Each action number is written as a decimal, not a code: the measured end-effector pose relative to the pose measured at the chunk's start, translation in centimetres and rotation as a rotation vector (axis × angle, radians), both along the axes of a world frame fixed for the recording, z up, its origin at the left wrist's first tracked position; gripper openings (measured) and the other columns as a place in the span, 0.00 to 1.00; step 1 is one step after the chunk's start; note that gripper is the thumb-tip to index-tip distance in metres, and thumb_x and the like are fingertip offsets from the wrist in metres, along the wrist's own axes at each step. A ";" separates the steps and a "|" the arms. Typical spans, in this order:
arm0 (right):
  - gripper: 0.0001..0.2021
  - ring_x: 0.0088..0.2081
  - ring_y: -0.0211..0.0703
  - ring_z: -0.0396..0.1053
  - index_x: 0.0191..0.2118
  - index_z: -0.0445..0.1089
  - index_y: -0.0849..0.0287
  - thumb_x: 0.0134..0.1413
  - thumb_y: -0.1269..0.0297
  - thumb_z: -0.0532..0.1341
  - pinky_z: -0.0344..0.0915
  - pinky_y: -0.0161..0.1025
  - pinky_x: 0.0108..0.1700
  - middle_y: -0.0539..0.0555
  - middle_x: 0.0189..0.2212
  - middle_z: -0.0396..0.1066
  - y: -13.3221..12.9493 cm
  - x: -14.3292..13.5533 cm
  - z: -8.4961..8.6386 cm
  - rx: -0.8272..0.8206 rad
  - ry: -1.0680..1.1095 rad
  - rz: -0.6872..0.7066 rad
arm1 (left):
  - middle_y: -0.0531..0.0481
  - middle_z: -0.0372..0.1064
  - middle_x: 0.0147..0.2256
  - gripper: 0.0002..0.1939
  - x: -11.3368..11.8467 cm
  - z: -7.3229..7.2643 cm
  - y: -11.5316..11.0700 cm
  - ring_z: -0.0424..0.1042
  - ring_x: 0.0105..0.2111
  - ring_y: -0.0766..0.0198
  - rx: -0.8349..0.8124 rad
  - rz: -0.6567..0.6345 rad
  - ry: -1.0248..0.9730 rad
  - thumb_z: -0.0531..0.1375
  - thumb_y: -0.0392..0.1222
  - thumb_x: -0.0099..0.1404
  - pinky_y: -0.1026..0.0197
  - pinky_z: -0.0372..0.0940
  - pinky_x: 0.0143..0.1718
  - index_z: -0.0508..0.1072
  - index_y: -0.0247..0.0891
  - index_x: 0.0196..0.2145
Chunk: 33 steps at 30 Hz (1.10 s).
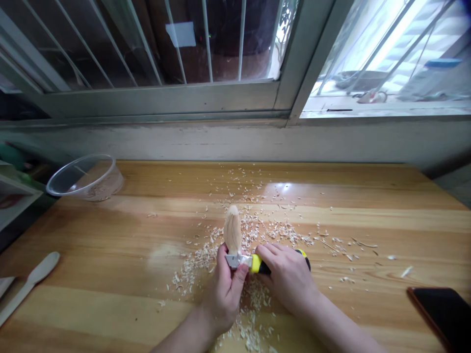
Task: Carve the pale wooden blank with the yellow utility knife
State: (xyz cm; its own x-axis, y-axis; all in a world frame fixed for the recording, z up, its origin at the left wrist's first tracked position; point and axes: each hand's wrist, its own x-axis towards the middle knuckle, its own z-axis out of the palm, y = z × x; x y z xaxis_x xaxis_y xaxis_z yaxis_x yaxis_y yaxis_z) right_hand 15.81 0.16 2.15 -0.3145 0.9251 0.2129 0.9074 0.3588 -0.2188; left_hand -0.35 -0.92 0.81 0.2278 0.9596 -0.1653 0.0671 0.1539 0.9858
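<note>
My left hand (225, 289) is closed around the lower part of a pale piece of carved wood (232, 230). Its rounded, pointed end stands up away from me, with dark lines on its face. In my right hand (287, 274) is the yellow and black handle of a utility knife (255, 264). The knife's metal blade end lies across the wood, close to my left thumb and fingers. The lower part of the wood is hidden behind the blade and my left hand. Curled wood shavings (253, 230) are scattered on the table around and beneath both hands.
A clear plastic bowl (119, 179) stands at the back left of the wooden table (110, 245). A wooden spoon (40, 269) lies at the left edge, and a dark phone (441, 314) at the right front. Behind the table is a barred window (165, 100).
</note>
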 end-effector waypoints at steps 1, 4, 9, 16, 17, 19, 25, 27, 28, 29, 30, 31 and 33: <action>0.09 0.29 0.41 0.66 0.28 0.64 0.55 0.40 0.72 0.64 0.50 0.35 0.30 0.46 0.26 0.71 0.0 0.0 0.0 0.008 -0.006 -0.007 | 0.44 0.65 0.39 0.23 0.0 -0.1 0.0 0.65 0.38 0.59 0.004 0.016 0.015 0.50 0.55 0.66 0.57 0.59 0.42 0.52 0.37 0.51; 0.09 0.29 0.41 0.66 0.30 0.65 0.55 0.41 0.74 0.63 0.50 0.35 0.31 0.47 0.27 0.71 -0.1 -0.1 -0.1 0.044 -0.022 -0.032 | 0.46 0.67 0.35 0.23 0.1 -0.3 -0.1 0.66 0.35 0.57 -0.009 0.080 0.038 0.53 0.56 0.64 0.59 0.60 0.36 0.56 0.37 0.49; 0.09 0.30 0.42 0.66 0.31 0.65 0.55 0.42 0.75 0.61 0.50 0.35 0.31 0.48 0.27 0.71 -0.2 -0.2 -0.2 0.064 -0.032 -0.046 | 0.53 0.63 0.26 0.23 0.4 -0.3 -0.3 0.64 0.26 0.61 -0.050 0.155 0.023 0.55 0.57 0.62 0.63 0.56 0.26 0.58 0.39 0.46; 0.08 0.28 0.41 0.65 0.29 0.63 0.55 0.42 0.72 0.63 0.50 0.34 0.30 0.48 0.24 0.69 -0.2 -0.3 -0.4 0.065 -0.008 -0.053 | 0.58 0.58 0.24 0.21 0.7 0.1 -0.2 0.60 0.22 0.67 -0.111 0.078 -0.133 0.53 0.58 0.63 0.65 0.57 0.25 0.56 0.40 0.44; 0.08 0.28 0.41 0.65 0.28 0.63 0.55 0.42 0.71 0.63 0.50 0.34 0.30 0.47 0.24 0.69 -0.3 -0.3 -0.5 0.045 0.000 -0.048 | 0.57 0.59 0.26 0.21 0.7 0.1 -0.2 0.61 0.24 0.67 -0.110 0.056 -0.181 0.54 0.58 0.63 0.64 0.58 0.27 0.56 0.40 0.43; 0.09 0.28 0.40 0.65 0.28 0.63 0.55 0.41 0.70 0.64 0.50 0.34 0.30 0.47 0.25 0.70 -0.3 -0.2 -0.5 0.002 0.011 -0.026 | 0.54 0.61 0.30 0.21 0.5 0.2 -0.1 0.63 0.27 0.67 -0.114 0.030 -0.257 0.55 0.57 0.63 0.63 0.60 0.32 0.56 0.40 0.44; 0.07 0.29 0.40 0.66 0.28 0.63 0.55 0.43 0.71 0.63 0.50 0.34 0.30 0.47 0.25 0.70 -0.2 -0.1 -0.2 0.010 -0.012 -0.016 | 0.51 0.61 0.34 0.19 0.1 0.3 0.0 0.62 0.32 0.64 -0.058 -0.001 -0.142 0.53 0.55 0.65 0.61 0.59 0.36 0.56 0.39 0.46; 0.06 0.29 0.40 0.66 0.28 0.64 0.55 0.44 0.70 0.62 0.50 0.35 0.30 0.47 0.25 0.70 -0.2 -0.1 -0.1 0.042 -0.019 -0.028 | 0.50 0.63 0.33 0.22 0.0 0.0 0.0 0.63 0.32 0.62 -0.045 0.027 -0.060 0.52 0.56 0.64 0.61 0.59 0.35 0.56 0.38 0.48; 0.05 0.29 0.41 0.66 0.28 0.64 0.55 0.45 0.70 0.62 0.50 0.35 0.30 0.47 0.25 0.70 -0.2 -0.1 -0.1 0.055 -0.020 -0.031 | 0.49 0.64 0.33 0.23 0.0 -0.2 0.0 0.64 0.33 0.61 -0.043 0.050 -0.022 0.53 0.56 0.64 0.60 0.59 0.35 0.56 0.38 0.49; 0.05 0.29 0.41 0.66 0.28 0.64 0.55 0.45 0.71 0.61 0.50 0.35 0.30 0.47 0.25 0.70 -0.2 -0.1 -0.1 0.068 -0.020 -0.032 | 0.48 0.65 0.33 0.24 0.0 -0.4 -0.1 0.65 0.33 0.59 -0.042 0.077 0.011 0.54 0.56 0.63 0.60 0.59 0.34 0.56 0.37 0.49; 0.05 0.29 0.41 0.66 0.29 0.64 0.55 0.45 0.71 0.61 0.50 0.35 0.30 0.47 0.25 0.70 -0.2 -0.1 -0.1 0.079 -0.018 -0.035 | 0.47 0.66 0.33 0.25 0.0 -0.6 -0.1 0.65 0.34 0.58 -0.042 0.101 0.035 0.54 0.56 0.63 0.60 0.60 0.34 0.56 0.37 0.50; 0.06 0.29 0.41 0.66 0.29 0.64 0.55 0.44 0.72 0.61 0.50 0.35 0.30 0.47 0.25 0.70 -0.2 -0.2 -0.1 0.088 -0.016 -0.039 | 0.47 0.67 0.33 0.25 0.1 -0.7 -0.2 0.66 0.34 0.57 -0.045 0.118 0.050 0.55 0.56 0.62 0.60 0.60 0.34 0.57 0.37 0.50; 0.07 0.29 0.41 0.65 0.29 0.65 0.55 0.43 0.73 0.62 0.50 0.36 0.30 0.47 0.25 0.70 -0.1 -0.2 -0.1 0.096 -0.013 -0.040 | 0.47 0.68 0.33 0.24 0.1 -0.8 -0.3 0.66 0.34 0.58 -0.045 0.133 0.059 0.55 0.56 0.63 0.59 0.60 0.34 0.58 0.37 0.49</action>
State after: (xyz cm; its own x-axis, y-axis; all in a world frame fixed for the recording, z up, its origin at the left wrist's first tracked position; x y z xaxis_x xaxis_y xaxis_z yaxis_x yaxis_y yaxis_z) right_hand 15.65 0.02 2.04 -0.2812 0.9125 0.2971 0.9240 0.3410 -0.1730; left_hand -0.25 -1.23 0.04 0.0879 0.9719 -0.2182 0.1007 0.2093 0.9727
